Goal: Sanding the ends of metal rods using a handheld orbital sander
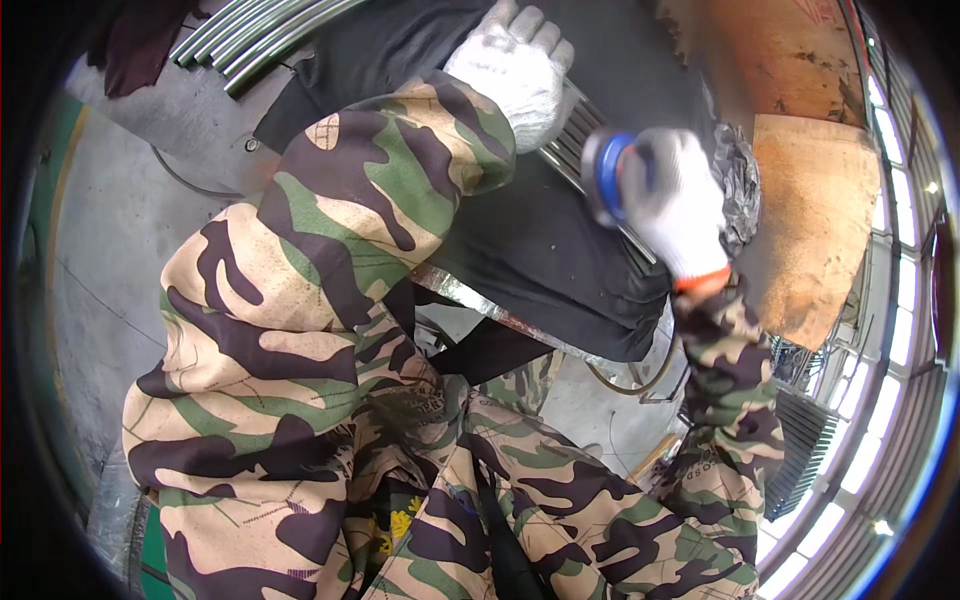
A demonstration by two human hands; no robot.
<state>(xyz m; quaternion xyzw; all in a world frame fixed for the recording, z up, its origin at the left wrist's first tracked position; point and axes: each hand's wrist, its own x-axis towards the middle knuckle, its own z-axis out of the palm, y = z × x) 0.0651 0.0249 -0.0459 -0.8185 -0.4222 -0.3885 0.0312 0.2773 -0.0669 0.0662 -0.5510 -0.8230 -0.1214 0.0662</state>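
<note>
My left hand [515,75], in a white knit glove, lies over the upper end of a narrow row of shiny metal tubes [572,130], its fingers curled down around them. In my right hand [678,195], gloved in white with an orange cuff, is a round blue-and-grey disc-shaped tool [610,180]. It rests against or just over the tubes; motion blur hides which. Its exact kind cannot be made out. Beneath the tubes spreads a black cloth [550,255] that covers the work surface.
More metal tubes [250,45] lie at the far left. Crumpled black plastic [738,185] sits beside my right hand, next to brown boards [810,220]. The bench's metal edge [480,305] shows near me. A hose [640,385] curves below the cloth, over a grey floor [110,260].
</note>
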